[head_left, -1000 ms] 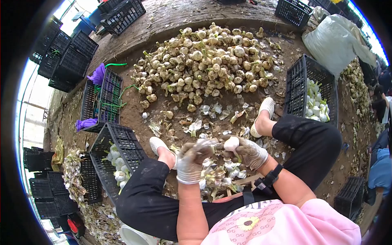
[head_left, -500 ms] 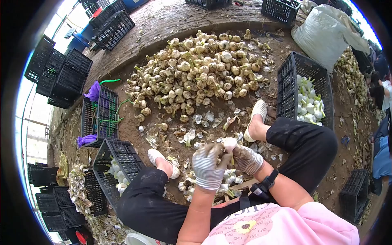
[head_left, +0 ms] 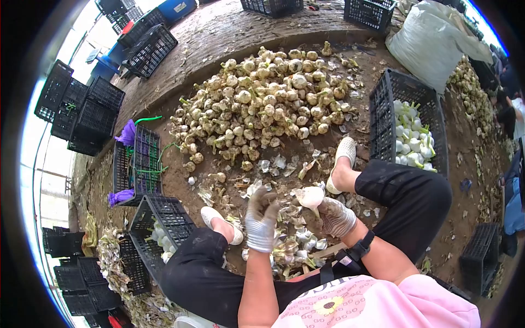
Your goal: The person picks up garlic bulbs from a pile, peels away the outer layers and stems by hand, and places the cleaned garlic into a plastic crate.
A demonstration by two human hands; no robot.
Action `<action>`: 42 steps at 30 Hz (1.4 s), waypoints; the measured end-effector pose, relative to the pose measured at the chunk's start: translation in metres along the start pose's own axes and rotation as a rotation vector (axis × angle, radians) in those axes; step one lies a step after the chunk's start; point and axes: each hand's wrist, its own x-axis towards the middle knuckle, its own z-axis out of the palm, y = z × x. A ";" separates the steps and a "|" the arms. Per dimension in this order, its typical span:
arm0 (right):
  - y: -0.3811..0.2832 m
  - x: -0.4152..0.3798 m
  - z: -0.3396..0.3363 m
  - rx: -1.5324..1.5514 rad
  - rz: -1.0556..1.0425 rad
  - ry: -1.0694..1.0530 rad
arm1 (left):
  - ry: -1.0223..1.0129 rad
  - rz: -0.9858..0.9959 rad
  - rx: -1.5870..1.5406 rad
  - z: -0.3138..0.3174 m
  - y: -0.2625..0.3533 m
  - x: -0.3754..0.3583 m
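A white peeled garlic bulb with its stem pointing down is held in my right hand, in a dirty striped glove. My left hand, gloved the same way, is apart from the bulb on its left, with loosely bent fingers and nothing visible in them. Below and between my hands, loose garlic skins and pale scraps lie on the ground. Beyond my feet rises a large heap of unpeeled garlic bulbs.
At the right, a black crate holds white garlic bulbs; another black crate with bulbs stands by my left knee. A crate with purple cloth is at the left. A white sack stands at the back right. People sit at the far right.
My left hand has come off the garlic bulb and moved left. My right hand keeps the bulb, which now shows more fully. The view has shifted slightly.
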 end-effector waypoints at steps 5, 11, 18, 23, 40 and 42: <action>0.001 0.005 0.009 -0.028 0.083 -0.092 | -0.034 0.434 0.404 0.033 0.022 -0.001; -0.031 -0.013 0.012 0.239 -0.271 -0.044 | 0.055 -0.098 -0.055 -0.035 -0.043 0.029; -0.019 0.006 -0.039 0.038 -0.230 0.196 | 0.215 -0.200 0.447 -0.051 -0.091 0.053; -0.010 0.036 -0.017 -0.551 0.012 0.277 | 0.339 -0.042 0.769 -0.115 -0.105 0.143; -0.003 0.074 -0.067 -0.653 0.188 0.780 | 0.159 0.174 1.388 -0.156 -0.115 0.297; -0.009 0.077 -0.044 -0.840 0.146 0.777 | 0.272 0.153 1.057 -0.155 -0.109 0.258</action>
